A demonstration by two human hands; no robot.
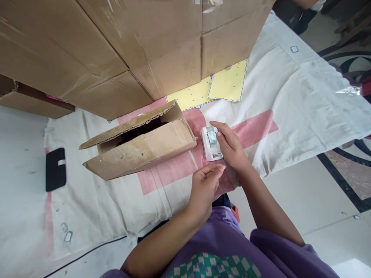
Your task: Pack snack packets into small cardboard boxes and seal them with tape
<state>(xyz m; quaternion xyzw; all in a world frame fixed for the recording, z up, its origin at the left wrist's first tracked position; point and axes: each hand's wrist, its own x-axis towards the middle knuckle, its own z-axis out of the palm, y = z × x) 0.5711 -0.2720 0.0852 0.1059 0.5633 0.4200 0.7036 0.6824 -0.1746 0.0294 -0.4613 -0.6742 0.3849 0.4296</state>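
Observation:
A small white label printer [210,143] lies on the white and pink cloth [290,104], with a roll of pale green labels showing in its top. My right hand [230,146] grips its right side, thumb resting by the roll. My left hand [206,185] hovers just below the printer, fingers curled with fingertips pinched together; nothing I can make out sits in them. An open cardboard box [139,144] lies on its side immediately left of the printer.
Large stacked cardboard cartons [139,46] fill the top of the view. Two yellow sheets [228,83] lie on the cloth beside them. A black phone [55,169] rests at the far left. Tiled floor [304,193] is at the right.

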